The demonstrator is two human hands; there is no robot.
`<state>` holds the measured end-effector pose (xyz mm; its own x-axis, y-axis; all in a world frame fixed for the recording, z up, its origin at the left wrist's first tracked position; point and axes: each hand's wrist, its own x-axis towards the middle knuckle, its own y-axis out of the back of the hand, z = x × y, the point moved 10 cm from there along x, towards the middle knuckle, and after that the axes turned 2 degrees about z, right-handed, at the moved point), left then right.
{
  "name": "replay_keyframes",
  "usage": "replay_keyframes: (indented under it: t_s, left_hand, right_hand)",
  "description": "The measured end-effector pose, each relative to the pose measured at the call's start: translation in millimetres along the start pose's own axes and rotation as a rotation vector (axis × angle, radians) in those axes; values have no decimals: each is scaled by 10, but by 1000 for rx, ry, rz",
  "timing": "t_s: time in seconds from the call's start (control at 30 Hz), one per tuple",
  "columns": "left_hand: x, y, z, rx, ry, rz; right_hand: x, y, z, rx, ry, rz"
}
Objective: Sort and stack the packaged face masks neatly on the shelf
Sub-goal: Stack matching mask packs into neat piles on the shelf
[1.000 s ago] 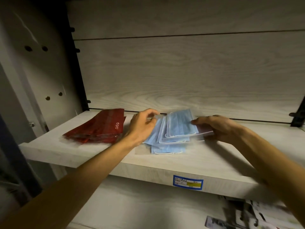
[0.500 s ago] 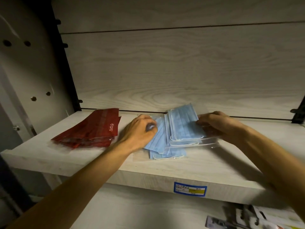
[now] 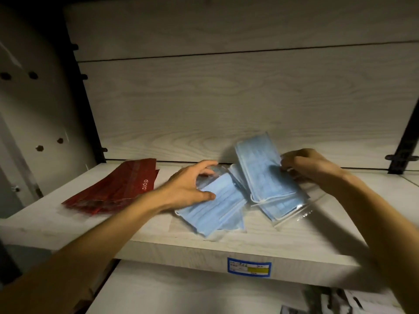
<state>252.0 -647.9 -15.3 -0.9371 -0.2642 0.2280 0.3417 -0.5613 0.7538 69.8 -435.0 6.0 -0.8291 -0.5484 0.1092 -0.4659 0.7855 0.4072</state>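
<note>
Now right hand [image 3: 310,165] tilts blue mask pack [image 3: 265,175] upright.

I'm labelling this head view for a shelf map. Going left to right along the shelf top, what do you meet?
Red mask packs → left hand → flat blue mask packs → tilted blue mask packs → right hand.
</note>
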Motion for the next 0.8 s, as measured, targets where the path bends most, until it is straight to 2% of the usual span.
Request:
replay_keyframes:
  t_s: [0.07,0.2,0.3,0.43,0.53,0.6,0.7,0.8]
  left_hand:
    - [106,-43,66,-22,-23,-122]
    - [290,-119,204,3,-51,-166]
    - [316,-83,216,34,-66,-66]
    - [101,214,66,307,64,144]
    - [-214,353,206,446,-51,261]
    - [-436,270,313,497,-132,214]
    - [-578,57,274,557,-140,51]
    - [-558,-53,159,319,-82,-89]
  right_hand:
    - [-16,-153,-24,-5,6,-105]
    - [-38,-342,8,14,-1,-182]
    - [-46,-397,78,-13,-39,-199]
    - [-40,-370,105,-43,-66,-183]
    - [10,-274,56,-15,-32,-94]
    - [15,-257,12,-14,-14,-89]
    - [-23,-310,-24,-102,7,-173]
    - [-51,-358,-67,-198,69,-200]
